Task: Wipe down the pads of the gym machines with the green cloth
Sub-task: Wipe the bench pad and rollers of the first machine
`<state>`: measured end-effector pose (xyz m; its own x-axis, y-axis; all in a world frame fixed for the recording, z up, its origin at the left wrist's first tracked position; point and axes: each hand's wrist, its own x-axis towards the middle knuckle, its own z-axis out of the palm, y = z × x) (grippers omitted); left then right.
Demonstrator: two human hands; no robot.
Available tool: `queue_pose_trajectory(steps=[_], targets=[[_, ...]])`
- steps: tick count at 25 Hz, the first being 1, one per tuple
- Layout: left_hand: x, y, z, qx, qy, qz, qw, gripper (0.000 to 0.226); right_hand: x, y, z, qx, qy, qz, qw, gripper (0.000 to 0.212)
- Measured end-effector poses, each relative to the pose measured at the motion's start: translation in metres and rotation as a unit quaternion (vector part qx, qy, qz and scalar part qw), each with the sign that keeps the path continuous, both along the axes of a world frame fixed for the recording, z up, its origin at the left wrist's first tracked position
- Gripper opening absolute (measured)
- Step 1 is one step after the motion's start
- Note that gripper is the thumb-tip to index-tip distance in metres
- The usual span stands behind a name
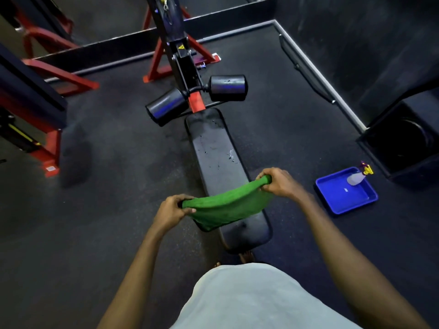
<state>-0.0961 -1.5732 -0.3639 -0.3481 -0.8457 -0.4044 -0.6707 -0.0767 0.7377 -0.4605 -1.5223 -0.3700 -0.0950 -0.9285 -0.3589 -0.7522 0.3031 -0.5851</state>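
A green cloth (225, 205) is stretched between both hands above the near part of a long black bench pad (215, 150). My left hand (172, 211) grips its left end and my right hand (278, 181) grips its right end. The cloth sags in the middle and hangs over the pad. Droplets of liquid speckle the pad's surface. Beyond the pad's far end sit two black roller pads, the left roller pad (166, 106) and the right roller pad (228, 87), on a red and black machine frame (183, 58).
A blue tray (344, 198) with a spray bottle (357, 178) lies on the dark floor to the right. A black box (403, 143) stands behind it by the wall. Red machine legs (51, 148) stand at the left.
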Motion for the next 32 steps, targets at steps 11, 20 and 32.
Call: queue_pose_trajectory(steps=[11,20,32], targets=[[-0.041,0.009,0.07,-0.039,0.285,0.154,0.945,0.014,0.097,-0.002,0.11,-0.11,-0.214,-0.045,0.97,0.028],[-0.03,0.03,0.075,-0.01,0.35,0.091,0.932,0.046,0.142,0.006,0.121,-0.127,-0.305,0.039,0.943,0.038],[0.003,0.07,0.035,0.282,0.427,0.112,0.852,0.05,0.12,0.011,0.11,-0.025,-0.309,0.047,0.95,0.017]])
